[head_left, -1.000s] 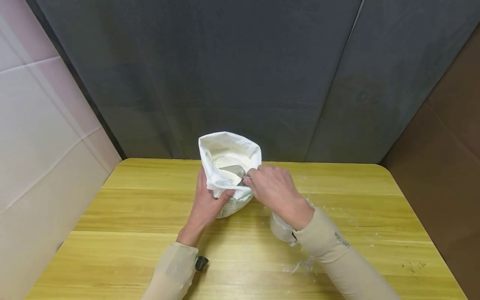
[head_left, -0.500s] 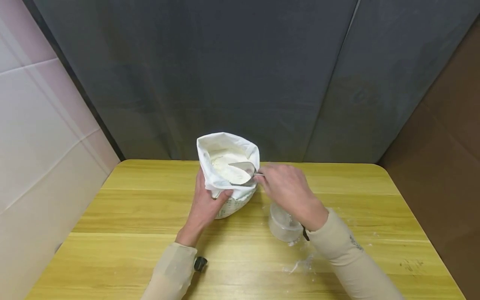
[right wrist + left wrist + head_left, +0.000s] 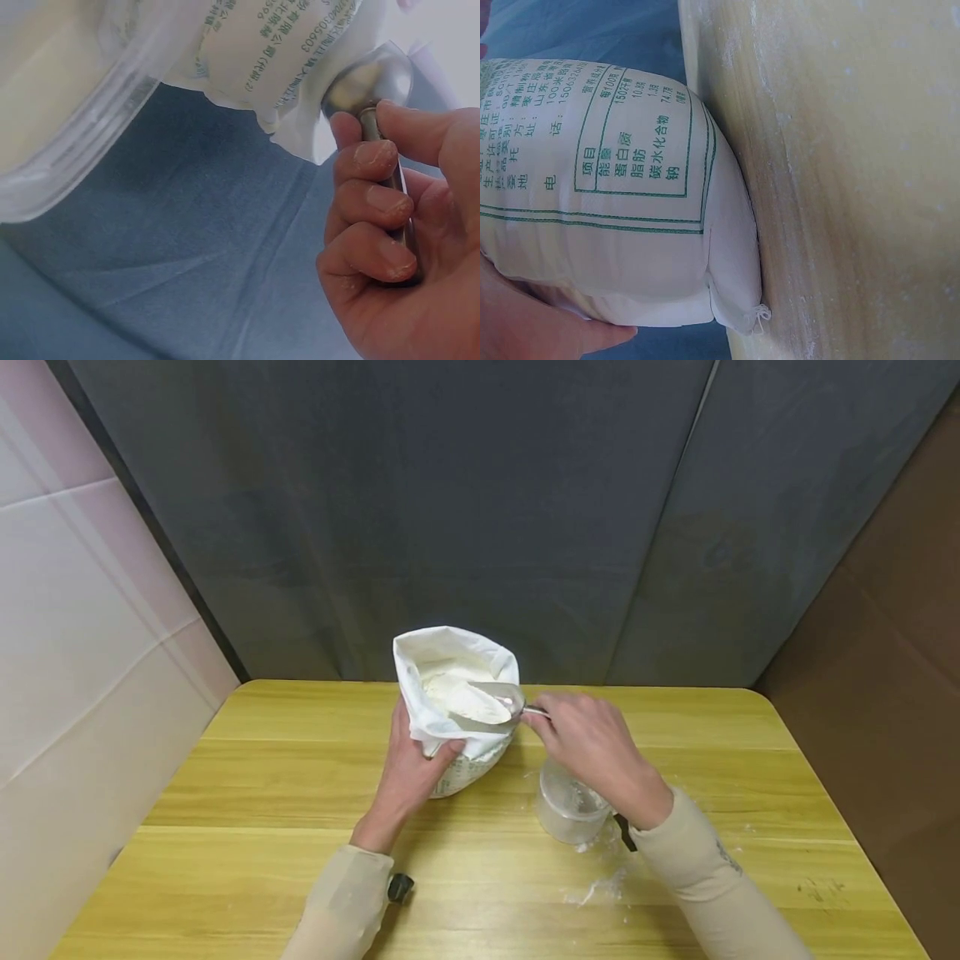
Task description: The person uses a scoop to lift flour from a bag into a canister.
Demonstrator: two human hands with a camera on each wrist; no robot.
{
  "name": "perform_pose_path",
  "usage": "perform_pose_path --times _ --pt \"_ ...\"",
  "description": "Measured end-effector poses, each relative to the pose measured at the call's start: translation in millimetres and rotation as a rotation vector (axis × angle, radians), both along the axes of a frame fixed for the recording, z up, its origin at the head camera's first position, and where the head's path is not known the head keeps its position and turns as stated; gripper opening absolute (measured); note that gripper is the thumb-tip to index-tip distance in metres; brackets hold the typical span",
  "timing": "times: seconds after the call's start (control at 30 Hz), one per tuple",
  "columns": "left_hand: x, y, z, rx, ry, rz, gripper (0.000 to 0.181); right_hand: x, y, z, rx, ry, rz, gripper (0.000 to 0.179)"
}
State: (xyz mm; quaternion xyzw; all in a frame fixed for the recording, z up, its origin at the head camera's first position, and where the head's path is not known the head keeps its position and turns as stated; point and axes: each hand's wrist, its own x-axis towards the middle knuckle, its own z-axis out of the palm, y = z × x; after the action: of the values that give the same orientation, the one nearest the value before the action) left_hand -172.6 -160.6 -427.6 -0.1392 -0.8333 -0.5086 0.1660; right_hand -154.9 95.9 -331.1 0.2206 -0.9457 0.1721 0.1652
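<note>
A white cloth flour bag (image 3: 471, 772) stands with its mouth open, white flour (image 3: 442, 683) inside. My left hand (image 3: 401, 777) holds the bag by its near left side, thumb over the folded rim. In the left wrist view, green print covers the bag's side (image 3: 630, 157). With fingers curled round its handle, my right hand (image 3: 600, 747) grips a metal scoop (image 3: 512, 693). Heaped with flour, the scoop overlaps the right part of the bag's mouth. The right wrist view shows fingers (image 3: 375, 202) wrapped on the handle, dusted white.
Below my right hand, a clear plastic tub (image 3: 566, 822) stands on the wooden table (image 3: 262, 793). Spilled flour (image 3: 600, 889) marks the table near it. A grey curtain (image 3: 450, 510) hangs behind the table's far edge.
My right hand has drawn the scoop rightward and up out of the bag's flour, with flour in it. More of the tub shows now. The left hand and bag have stayed nearly still.
</note>
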Motion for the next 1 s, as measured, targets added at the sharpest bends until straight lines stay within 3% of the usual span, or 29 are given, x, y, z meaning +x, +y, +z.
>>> perform_pose_path --times 0.53,1.0 --pt "0.9 0.7 0.4 -0.022 0.006 0.005 0.129 2.0 14.1 -9.9 -0.1 -0.044 0.001 0.022" --pt "0.6 0.8 0.1 -0.031 0.02 0.005 0.128 8.3 33.6 -15.0 -0.165 -0.074 -0.005 0.017"
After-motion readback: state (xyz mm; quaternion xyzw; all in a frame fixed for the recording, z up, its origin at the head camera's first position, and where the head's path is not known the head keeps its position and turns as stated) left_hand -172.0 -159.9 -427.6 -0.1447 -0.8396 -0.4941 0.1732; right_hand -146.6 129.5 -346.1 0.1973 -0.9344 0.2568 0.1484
